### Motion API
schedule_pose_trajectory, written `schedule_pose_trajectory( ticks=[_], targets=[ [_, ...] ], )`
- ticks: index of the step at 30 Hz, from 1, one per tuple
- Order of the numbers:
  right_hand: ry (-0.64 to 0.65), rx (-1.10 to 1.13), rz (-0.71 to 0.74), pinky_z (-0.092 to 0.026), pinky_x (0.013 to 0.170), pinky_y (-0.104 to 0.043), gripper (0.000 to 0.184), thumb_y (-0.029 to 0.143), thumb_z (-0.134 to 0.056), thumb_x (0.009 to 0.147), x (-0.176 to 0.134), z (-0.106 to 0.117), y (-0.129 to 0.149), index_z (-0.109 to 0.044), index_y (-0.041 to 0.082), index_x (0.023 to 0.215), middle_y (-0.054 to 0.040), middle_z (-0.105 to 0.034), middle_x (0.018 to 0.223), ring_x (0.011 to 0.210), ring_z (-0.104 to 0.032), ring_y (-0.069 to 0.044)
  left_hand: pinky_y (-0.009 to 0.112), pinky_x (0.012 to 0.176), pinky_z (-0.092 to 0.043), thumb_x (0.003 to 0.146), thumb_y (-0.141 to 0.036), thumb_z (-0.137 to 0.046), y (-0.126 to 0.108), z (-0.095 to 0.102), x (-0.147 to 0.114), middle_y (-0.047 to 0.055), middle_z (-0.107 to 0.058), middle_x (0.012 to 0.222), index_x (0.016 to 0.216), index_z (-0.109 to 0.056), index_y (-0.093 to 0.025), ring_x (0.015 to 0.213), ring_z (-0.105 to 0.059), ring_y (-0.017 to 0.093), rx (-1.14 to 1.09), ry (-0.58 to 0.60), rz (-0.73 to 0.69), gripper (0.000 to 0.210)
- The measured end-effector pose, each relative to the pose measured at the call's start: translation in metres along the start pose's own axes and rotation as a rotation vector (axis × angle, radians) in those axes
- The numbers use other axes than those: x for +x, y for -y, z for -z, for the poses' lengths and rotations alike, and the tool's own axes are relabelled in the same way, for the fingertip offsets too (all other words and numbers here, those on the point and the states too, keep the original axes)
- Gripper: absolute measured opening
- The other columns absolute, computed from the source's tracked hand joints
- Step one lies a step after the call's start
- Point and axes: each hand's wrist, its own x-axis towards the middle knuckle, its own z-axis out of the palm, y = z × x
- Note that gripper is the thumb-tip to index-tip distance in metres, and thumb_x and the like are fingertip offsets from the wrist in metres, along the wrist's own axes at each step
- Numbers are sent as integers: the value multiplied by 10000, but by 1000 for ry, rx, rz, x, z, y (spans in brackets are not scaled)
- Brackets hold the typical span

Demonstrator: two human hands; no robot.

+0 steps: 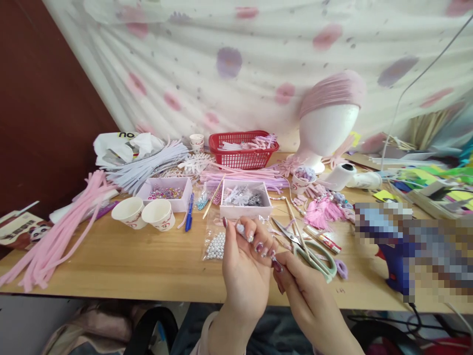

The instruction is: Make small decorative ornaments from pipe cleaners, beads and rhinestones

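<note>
Over the middle of the surface's front edge, the left hand (247,281) is palm-up, fingers curled around a small pale piece (241,230) that looks light and perhaps fragile, best held gently by its edges. Beside it, the right hand (305,286) slants inward, fingertips bunched; whether they pinch anything, I cannot tell.

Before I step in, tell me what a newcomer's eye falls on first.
The white mannequin head wrapped in pink stands at the back right, before the flowered curtain. Left of it sits a bright red basket. Front and centre, the left hand and right hand meet.
</note>
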Motion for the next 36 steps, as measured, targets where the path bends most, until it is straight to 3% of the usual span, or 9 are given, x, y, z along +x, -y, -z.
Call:
schedule_pose_trajectory(
  ticks=[4, 7, 15, 22, 30, 36],
  targets=[
    [-3, 15, 3, -362, 482, -216, 275, 239, -361, 1020, 2, 1, 5, -454, 224, 761, 36, -509, 586, 498, -494, -124, 231, 562, -367, 1043, -385, -212, -3, -1, -3, -22, -304, 585, 602, -463, -175, 547, -235, 133, 5, 37, 3, 549],
    [26, 22, -33, -397, 519, -218, 222, 262, -370, 1025, 0, 4, 5, -517, 214, 865, 29, -535, 630, 543, -518, -132, 230, 569, -379, 1045, -382, -206, -9, -1, -1, -24, -305, 590, 601, -459, -172, 547, -239, 128, -31, 62, 20, 553],
    [-20, -32, 14, -308, 475, -231, 271, 218, -371, 1004, 2, 5, 6, -440, 221, 742, 44, -448, 589, 506, -419, -123, 225, 541, -365, 1019, -531, -223, -4, 2, 4, -41, -257, 593, 595, -413, -184, 535, -221, 123, -53, 74, 49, 580],
    [102, -25, -69, -384, 556, -226, 206, 229, -360, 1025, 2, 10, 7, -536, 221, 919, 23, -532, 678, 598, -500, -144, 225, 527, -363, 1017, -531, -269, -14, 8, 12, -52, -218, 614, 608, -392, -195, 526, -234, 120, -79, 18, -7, 543],
    [50, -105, -45, -305, 506, -247, 244, 188, -355, 996, 4, 3, 2, -396, 228, 758, 38, -462, 611, 529, -451, -135, 223, 515, -357, 1041, -447, -276, -2, 13, 12, -56, -234, 594, 601, -400, -185, 510, -230, 109, -89, 5, 50, 527],
    [127, -92, -95, -352, 557, -245, 223, 198, -335, 1018, 3, 8, -2, -479, 213, 848, 18, -548, 664, 587, -513, -144, 223, 510, -360, 1051, -399, -291, -5, 16, 17, -59, -249, 588, 603, -409, -179, 496, -269, 95, -104, -26, 53, 512]
  ],
)
